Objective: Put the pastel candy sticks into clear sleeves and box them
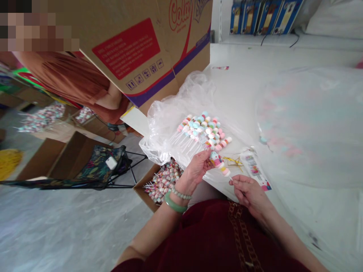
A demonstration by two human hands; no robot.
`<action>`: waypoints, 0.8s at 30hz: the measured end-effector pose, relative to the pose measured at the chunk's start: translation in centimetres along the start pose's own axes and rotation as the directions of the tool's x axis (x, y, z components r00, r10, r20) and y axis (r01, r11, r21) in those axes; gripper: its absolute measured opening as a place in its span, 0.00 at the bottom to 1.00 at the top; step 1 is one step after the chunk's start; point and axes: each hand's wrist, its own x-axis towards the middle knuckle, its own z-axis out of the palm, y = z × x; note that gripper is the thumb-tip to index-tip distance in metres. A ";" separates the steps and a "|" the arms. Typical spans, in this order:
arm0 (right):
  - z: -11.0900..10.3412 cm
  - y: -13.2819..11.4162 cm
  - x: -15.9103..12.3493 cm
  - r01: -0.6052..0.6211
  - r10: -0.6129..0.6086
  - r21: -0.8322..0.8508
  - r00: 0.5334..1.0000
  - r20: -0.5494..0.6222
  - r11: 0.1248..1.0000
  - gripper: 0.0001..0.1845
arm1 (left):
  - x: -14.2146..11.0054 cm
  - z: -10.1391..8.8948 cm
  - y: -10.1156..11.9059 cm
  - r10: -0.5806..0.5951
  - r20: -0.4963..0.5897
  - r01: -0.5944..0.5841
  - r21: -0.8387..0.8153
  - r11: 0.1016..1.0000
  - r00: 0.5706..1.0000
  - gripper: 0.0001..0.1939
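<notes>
Between my hands is a marshmallow skewer (pixel 225 171), its top end partly in a printed clear wrapper. The fingers of my left hand (pixel 197 166) are closed around the wrapped end. My right hand (pixel 246 189) pinches the thin white stick at the lower end. Just beyond lies a pile of pastel marshmallow skewers (pixel 202 126), sticks towards the left, on clear plastic sheeting (pixel 167 111). Gold twist ties (pixel 234 162) and a flat printed wrapper (pixel 253 166) rest on the white table (pixel 232 90) close to my right hand.
A large cardboard box (pixel 170 49) stands behind the pile. On the right is a big translucent bag (pixel 312 124) with pastel contents. Below the table's left edge, a carton (pixel 141 185) holds many skewers. A folding chair (pixel 96 162) with a phone and a person (pixel 70 75) are left.
</notes>
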 end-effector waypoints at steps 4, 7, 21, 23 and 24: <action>0.0 0.4 -0.1 0.150 -0.169 -0.207 0.982 -0.080 0.967 0.13 | 0.0 0.0 0.3 -0.011 -0.016 0.013 0.134 0.991 1.000 0.16; -0.1 0.0 -0.2 0.120 -0.121 -0.042 0.993 -0.019 0.992 0.11 | 0.2 0.0 0.0 0.008 -0.003 -0.007 0.125 0.992 1.000 0.16; 0.2 -0.5 0.8 -0.114 0.055 0.248 0.971 0.233 0.962 0.10 | 0.5 0.2 -0.1 -0.019 0.008 0.018 0.047 0.999 1.000 0.14; 0.2 -0.3 0.9 -0.099 0.063 0.210 0.983 0.173 0.973 0.11 | 0.6 0.3 0.7 0.005 0.016 -0.004 -0.056 0.998 1.000 0.16; 0.3 -0.3 1.0 -0.095 0.066 0.198 0.987 0.148 0.976 0.11 | 0.6 0.5 0.9 0.012 0.027 -0.009 -0.094 0.996 1.000 0.15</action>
